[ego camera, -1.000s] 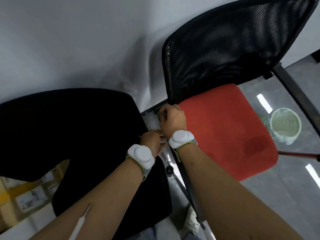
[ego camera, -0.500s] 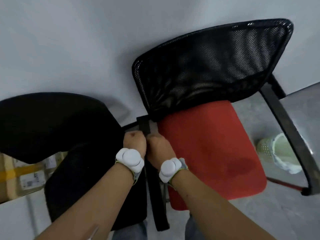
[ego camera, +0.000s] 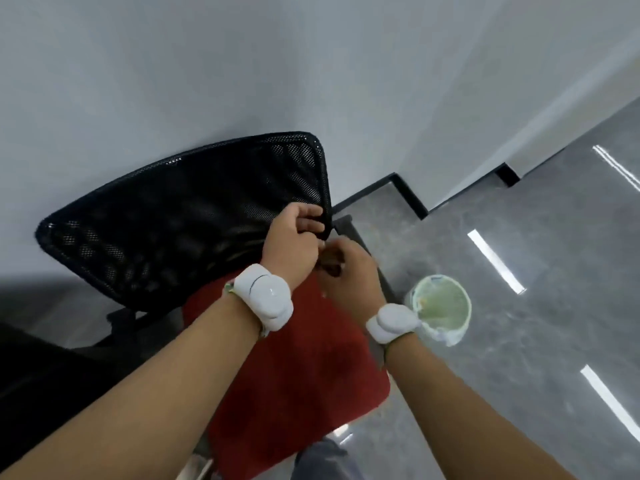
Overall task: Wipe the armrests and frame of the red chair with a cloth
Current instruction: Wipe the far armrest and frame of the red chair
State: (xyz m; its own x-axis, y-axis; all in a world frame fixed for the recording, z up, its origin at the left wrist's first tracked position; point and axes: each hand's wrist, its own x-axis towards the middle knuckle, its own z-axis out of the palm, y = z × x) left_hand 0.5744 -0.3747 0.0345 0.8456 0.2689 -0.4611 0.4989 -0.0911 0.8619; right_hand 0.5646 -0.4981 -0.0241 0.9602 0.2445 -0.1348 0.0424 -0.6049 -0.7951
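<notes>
Wall (ego camera: pixel 242 57): plain, pale grey-white, occupying the upper half of the frame; one vertical corner runs down right of centre; the wall base steps in and out toward the upper right; skirting (ego camera: pixel 406 190): narrow black strip following those steps; floor (ego camera: pixel 540 358): glossy grey stone-pattern surface at right; light strips (ego camera: pixel 496 261): bright white bars reflected in the floor; pale green bucket (ego camera: pixel 450 308): standing on the floor, right of centre; black furniture (ego camera: pixel 41 382): lower left, form unclear.
</notes>
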